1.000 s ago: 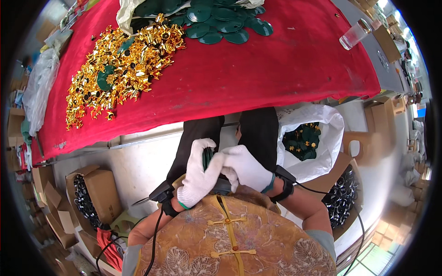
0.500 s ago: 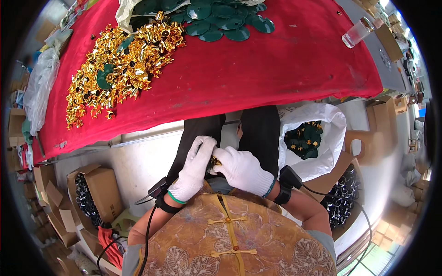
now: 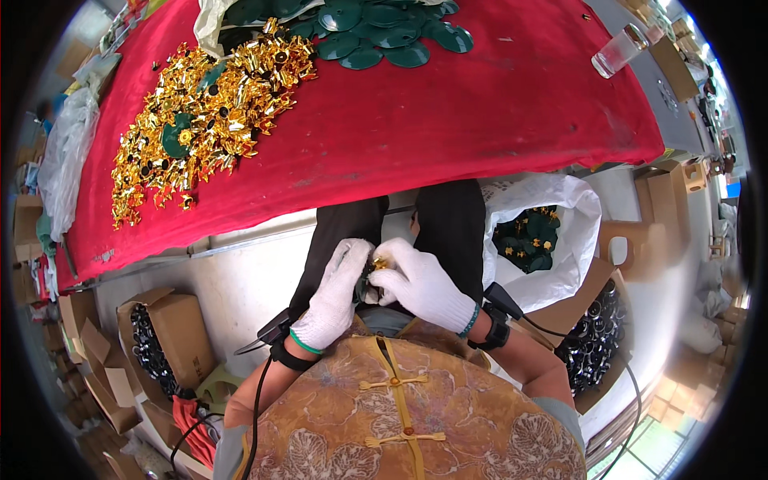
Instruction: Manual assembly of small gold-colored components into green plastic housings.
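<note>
My left hand [image 3: 334, 282] and my right hand [image 3: 422, 283], both in white knit gloves, meet over my lap. Between the thumb and fingers of the right one is a small shiny gold flower-shaped piece [image 3: 379, 263]. Closed left fingers hold a dark green piece [image 3: 366, 288] right against it; most of that piece is hidden by the gloves. On the table ahead lies a heap of similar gold pieces [image 3: 216, 112], with a few green discs among them. Farther back is a pile of glossy dark green discs [image 3: 392, 36].
A red cloth [image 3: 448, 120] covers the table. At its right stands a clear glass [image 3: 620, 51]. Right of my knees, a white sack [image 3: 580, 204] contains green discs with gold pieces on them. Boxes of dark shiny parts [image 3: 592, 328] [image 3: 150, 352] stand on both sides. Cables run from my wrists.
My right hand has shifted slightly and opened its grip a little, so more of the gold piece shows. The left hand stays nearly in place. The view has moved slightly.
</note>
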The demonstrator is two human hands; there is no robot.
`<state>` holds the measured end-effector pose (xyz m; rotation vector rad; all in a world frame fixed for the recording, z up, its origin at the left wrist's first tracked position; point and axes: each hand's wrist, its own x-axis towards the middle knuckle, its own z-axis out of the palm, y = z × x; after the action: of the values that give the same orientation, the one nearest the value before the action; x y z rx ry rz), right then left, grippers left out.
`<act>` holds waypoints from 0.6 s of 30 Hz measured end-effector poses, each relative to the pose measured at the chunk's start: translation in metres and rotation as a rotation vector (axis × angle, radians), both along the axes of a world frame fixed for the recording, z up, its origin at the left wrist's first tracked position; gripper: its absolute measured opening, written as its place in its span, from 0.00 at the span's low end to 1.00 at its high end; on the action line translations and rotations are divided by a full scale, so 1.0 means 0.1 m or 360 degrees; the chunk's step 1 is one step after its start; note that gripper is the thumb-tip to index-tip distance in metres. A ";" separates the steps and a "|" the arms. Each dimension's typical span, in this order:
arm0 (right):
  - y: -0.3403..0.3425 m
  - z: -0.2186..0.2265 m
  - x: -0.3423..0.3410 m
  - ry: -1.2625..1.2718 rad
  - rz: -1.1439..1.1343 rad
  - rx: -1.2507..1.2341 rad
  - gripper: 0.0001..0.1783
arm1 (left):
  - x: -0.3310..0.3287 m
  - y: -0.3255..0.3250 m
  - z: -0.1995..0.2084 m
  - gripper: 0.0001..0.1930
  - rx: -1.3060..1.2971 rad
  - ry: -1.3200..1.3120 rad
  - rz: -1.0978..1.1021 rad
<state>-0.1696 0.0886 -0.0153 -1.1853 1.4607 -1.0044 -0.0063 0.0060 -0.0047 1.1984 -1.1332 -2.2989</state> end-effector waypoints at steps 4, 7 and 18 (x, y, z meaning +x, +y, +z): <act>0.04 -0.03 -0.03 0.0075 -0.0101 -0.0072 0.15 | 0.03 -0.04 0.08 0.19 -0.0113 -0.0002 -0.0096; 0.07 -0.07 -0.01 0.0253 -0.0093 -0.0289 0.18 | 0.03 -0.05 0.06 0.19 -0.0107 0.0042 -0.0080; 0.08 -0.03 0.10 0.0506 -0.0039 -0.0403 0.19 | 0.06 -0.04 -0.14 0.21 0.0389 0.0204 0.0268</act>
<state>-0.1597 0.0963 -0.0181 -1.5696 1.6290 -1.0767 0.0001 0.0023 -0.0190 1.1597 -0.6946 -2.3938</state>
